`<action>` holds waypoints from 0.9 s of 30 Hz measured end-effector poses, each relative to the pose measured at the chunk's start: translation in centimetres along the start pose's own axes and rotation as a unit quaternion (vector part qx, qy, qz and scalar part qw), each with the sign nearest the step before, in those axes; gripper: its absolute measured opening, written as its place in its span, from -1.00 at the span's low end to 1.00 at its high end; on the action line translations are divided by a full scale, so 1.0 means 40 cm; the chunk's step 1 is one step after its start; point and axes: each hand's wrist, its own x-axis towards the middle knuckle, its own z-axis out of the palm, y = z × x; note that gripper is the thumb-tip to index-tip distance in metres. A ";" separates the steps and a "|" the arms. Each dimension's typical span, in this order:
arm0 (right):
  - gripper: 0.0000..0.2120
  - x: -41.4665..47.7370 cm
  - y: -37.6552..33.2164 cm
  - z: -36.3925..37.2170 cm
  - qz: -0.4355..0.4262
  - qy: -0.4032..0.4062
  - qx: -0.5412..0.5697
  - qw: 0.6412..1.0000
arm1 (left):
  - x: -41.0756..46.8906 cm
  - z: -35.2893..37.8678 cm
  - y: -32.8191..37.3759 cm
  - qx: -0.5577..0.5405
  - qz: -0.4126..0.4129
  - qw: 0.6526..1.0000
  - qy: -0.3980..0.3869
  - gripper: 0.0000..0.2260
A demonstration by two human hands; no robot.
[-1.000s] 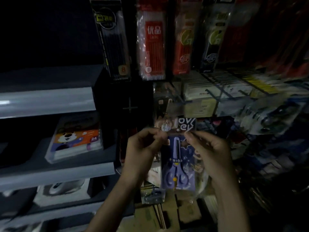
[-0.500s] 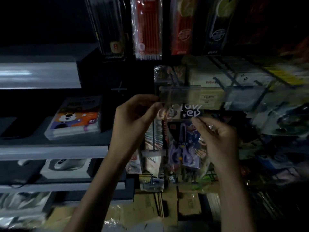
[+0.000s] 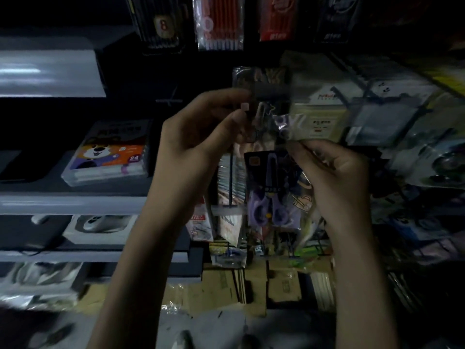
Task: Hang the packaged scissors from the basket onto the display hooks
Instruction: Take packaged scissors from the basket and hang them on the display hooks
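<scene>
- We face a dim shop rack. Smooth grey shelves (image 3: 70,204) run to the left of the scissors pack (image 3: 273,187), and glossy hanging goods crowd the space above it and to its right.
- The scissors pack is a flat, clear plastic sleeve over a dark printed card, with round purple handles showing inside. It hangs upright between our hands, its top just under a hook (image 3: 271,90) with a clear tag. We cannot tell whether it is on the hook.
- Our left hand (image 3: 198,132) pinches the pack's top left corner between thumb and forefinger.
- Our right hand (image 3: 334,177) curls its fingers and pinches the pack's right edge.
- Left of the pack, a flat crayon box (image 3: 108,154) with a cartoon dog lies on a shelf.
- Above the pack hangs a pack of red pens (image 3: 220,23).
- Below the pack sits brown cardboard (image 3: 251,283).
</scene>
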 end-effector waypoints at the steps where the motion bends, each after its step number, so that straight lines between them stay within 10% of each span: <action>1: -0.92 0.001 -0.004 0.004 -0.001 -0.005 0.000 1.000 | 0.003 0.000 0.002 0.009 0.002 1.000 0.000 -0.80; 27: -0.89 0.088 0.025 0.064 -0.015 0.041 0.001 0.999 | 0.006 0.014 -0.015 0.034 0.010 0.999 -0.004 -0.74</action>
